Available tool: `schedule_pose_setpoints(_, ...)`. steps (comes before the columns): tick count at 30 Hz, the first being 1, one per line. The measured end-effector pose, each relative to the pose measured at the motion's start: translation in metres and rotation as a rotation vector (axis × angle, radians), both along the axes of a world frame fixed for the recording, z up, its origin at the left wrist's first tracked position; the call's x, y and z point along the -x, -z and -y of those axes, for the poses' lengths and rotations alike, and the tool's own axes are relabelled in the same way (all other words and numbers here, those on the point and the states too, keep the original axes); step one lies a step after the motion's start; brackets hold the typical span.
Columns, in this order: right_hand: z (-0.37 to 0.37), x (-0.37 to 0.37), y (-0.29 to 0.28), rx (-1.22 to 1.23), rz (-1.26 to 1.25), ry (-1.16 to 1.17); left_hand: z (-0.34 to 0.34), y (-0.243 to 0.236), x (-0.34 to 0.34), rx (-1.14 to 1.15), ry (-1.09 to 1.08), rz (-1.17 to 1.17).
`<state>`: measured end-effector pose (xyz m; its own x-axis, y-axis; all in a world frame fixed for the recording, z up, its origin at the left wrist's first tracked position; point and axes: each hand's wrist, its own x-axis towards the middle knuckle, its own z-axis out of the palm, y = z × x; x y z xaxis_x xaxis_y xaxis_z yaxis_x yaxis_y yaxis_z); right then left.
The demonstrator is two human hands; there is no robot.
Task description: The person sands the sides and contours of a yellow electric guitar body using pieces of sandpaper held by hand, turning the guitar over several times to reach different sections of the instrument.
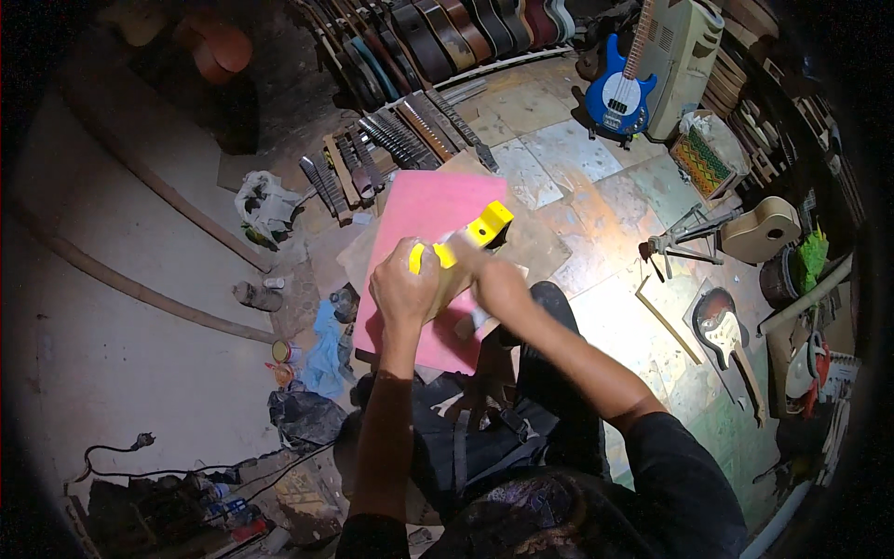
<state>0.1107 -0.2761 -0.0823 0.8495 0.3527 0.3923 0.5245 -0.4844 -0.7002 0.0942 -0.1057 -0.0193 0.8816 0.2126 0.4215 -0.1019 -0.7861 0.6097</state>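
My left hand (405, 279) is closed round the near end of a bright yellow, wavy-edged piece (490, 224) with a small dark hole near its far end. The piece is held slanted above a pink board (428, 196) in front of my knees. My right hand (498, 289) is against the middle of the yellow piece, smeared by motion. A whitish blur (461, 245) shows by its fingertips; I cannot make out what it is. Below the hands is a brownish surface, partly covered by them.
Several guitar necks (414, 130) lie beyond the board, with a row of guitar bodies behind. A blue bass guitar (619, 98) stands at the back right. An acoustic guitar (762, 230) and a sunburst guitar body (719, 326) are at right. A blue cloth (324, 349) lies left.
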Motion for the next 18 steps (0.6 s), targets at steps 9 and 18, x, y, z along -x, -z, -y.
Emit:
schedule_pose_setpoints(9,0.000,0.024,-0.019,-0.040,-0.089,-0.068,-0.003,0.001,0.008,-0.001,-0.028,0.003)
schedule_pose_setpoints(18,0.001,0.034,-0.027,-0.033,-0.067,-0.134,-0.009,0.009,0.005,0.045,0.024,0.090)
